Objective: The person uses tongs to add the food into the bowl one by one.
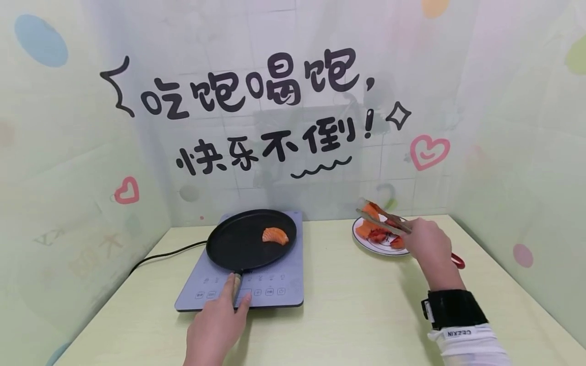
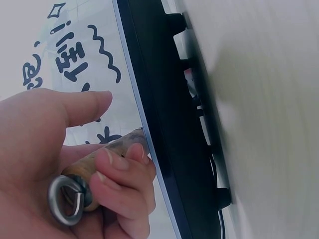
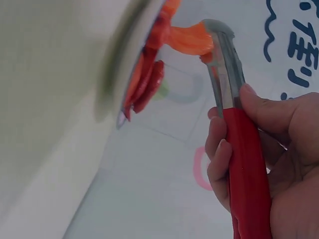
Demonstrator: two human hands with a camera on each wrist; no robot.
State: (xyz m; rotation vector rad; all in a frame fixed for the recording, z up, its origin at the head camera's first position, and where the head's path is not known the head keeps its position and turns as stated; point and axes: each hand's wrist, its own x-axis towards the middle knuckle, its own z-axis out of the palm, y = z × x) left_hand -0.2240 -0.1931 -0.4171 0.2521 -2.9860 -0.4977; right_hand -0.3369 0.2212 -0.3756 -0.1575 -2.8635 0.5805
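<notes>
My left hand (image 1: 215, 317) holds the wooden handle (image 2: 82, 167) of a black frying pan (image 1: 238, 244), fingers curled round it near its metal end ring. The pan rests on a flat induction cooker (image 1: 293, 284), with one orange, white-striped salmon slice (image 1: 274, 236) lying right of its middle. My right hand (image 1: 428, 241) grips red-handled metal tongs (image 3: 244, 164) over a blue-rimmed plate (image 1: 366, 246). Between the tong tips is another orange slice (image 3: 189, 40), close above the food. Orange slices and red pieces (image 3: 149, 82) lie on the plate.
The pale table (image 1: 339, 305) reaches back to a printed curtain (image 1: 274, 30) with black lettering, which also hangs at both sides. A black power cord (image 1: 169, 252) runs left from the cooker. My right wrist wears a black strap (image 1: 458, 309).
</notes>
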